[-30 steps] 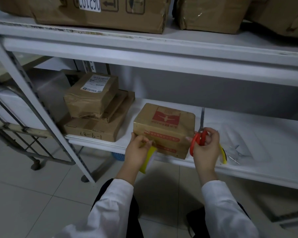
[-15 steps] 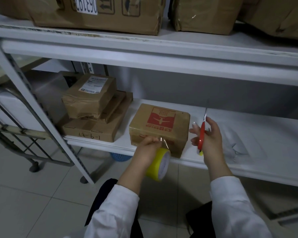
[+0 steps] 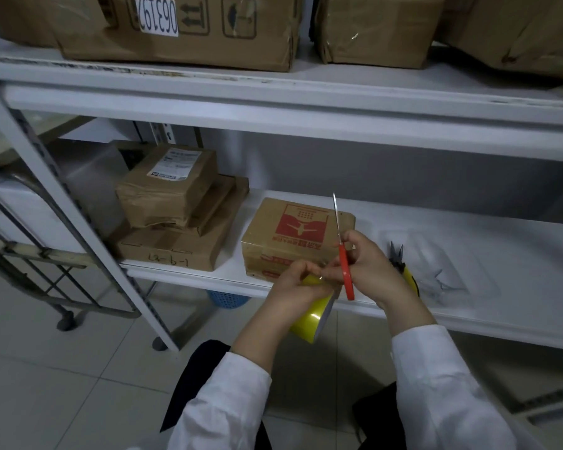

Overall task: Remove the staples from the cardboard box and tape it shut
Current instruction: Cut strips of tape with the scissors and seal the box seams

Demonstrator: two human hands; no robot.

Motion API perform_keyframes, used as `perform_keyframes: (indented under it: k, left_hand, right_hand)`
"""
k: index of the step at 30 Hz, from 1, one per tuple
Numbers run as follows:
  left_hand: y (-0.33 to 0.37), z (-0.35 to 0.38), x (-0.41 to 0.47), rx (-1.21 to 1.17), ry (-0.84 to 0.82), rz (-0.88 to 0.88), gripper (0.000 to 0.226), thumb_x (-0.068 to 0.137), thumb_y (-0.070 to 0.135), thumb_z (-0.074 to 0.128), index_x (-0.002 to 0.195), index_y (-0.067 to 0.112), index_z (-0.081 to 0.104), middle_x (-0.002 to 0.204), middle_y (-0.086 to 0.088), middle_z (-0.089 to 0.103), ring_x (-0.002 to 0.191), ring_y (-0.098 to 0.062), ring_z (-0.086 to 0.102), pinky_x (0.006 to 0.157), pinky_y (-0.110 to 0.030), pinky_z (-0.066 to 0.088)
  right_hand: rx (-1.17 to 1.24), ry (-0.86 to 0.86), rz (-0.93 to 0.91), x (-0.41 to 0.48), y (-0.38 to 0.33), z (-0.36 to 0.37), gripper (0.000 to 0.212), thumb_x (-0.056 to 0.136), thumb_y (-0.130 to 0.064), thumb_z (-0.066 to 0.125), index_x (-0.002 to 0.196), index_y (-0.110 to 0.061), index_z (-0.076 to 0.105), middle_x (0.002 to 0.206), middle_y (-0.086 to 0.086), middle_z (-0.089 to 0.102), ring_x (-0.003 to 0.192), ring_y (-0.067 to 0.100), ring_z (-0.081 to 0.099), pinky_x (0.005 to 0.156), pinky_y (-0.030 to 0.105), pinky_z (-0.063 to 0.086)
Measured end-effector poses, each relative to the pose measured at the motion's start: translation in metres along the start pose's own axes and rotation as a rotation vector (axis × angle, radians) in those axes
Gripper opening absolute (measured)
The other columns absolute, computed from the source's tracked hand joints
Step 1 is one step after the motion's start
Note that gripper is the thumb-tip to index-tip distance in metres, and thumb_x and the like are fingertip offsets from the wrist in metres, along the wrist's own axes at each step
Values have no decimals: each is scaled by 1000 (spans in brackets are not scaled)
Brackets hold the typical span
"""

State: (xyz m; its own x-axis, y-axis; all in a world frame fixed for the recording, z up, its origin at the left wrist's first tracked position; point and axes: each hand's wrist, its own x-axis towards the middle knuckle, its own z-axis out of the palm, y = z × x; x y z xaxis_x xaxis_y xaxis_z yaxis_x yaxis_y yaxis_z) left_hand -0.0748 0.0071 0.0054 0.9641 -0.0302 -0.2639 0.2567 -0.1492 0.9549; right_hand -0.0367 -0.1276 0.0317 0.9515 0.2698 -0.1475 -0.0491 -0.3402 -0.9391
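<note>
Since 0.5 s ago both hands have been brought together at the near face of the cardboard box (image 3: 293, 235); before, they were held apart. L hand (image 3: 294, 287) is curled round the yellow tape roll (image 3: 312, 315). R hand (image 3: 368, 267) is closed on the red-handled scissors (image 3: 345, 274), blades up & together, its fingertips meeting the L hand's at the roll's edge. Box sits at the near edge of the white shelf (image 3: 468, 228), just beyond the hands; no staples can be made out. Yellow-handled pliers (image 3: 398, 258) lie just R of the box. Taping stage is judged under way: tape end to be lifted, drawn across the seam, then cut.
</note>
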Motion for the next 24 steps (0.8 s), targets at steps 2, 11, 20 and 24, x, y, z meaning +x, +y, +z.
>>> perform_keyframes:
  k: [2, 11, 20, 24]
  left_hand:
    - [-1, 1, -1, 9, -11, 0, 19, 81, 14, 69, 93, 20, 56, 96, 6, 57, 97, -17, 55, 84, -29, 44]
    - [-4, 15, 4, -42, -42, -25, 24, 82, 10, 70, 98, 19, 55, 85, 11, 55, 80, -8, 55, 66, -17, 43]
    - [-8, 24, 12, 14, 1, -79, 3, 84, 15, 67, 87, 13, 66, 97, -6, 64, 93, -16, 56, 84, -25, 40]
    - [-10, 31, 22, -6, 109, -117, 11, 87, 28, 63, 84, 18, 60, 97, -4, 64, 95, -20, 59, 85, -31, 44]
  right_hand:
    - [-20, -22, 1, -2, 1, -5, 39, 73, 1, 76, 90, -25, 53, 68, 1, 64, 66, 14, 64, 67, 27, 54]
    - [8, 23, 23, -3, 14, -20, 40, 73, 8, 72, 93, -22, 54, 74, 11, 69, 74, 25, 67, 80, 39, 54]
    - [-133, 162, -66, 8, 11, -22, 39, 76, 4, 70, 84, -31, 53, 81, 10, 68, 80, 28, 68, 77, 40, 57]
    - [-274, 176, -108, 18, 9, -25, 38, 81, -1, 65, 83, -35, 50, 82, -2, 67, 74, 13, 66, 59, 19, 48]
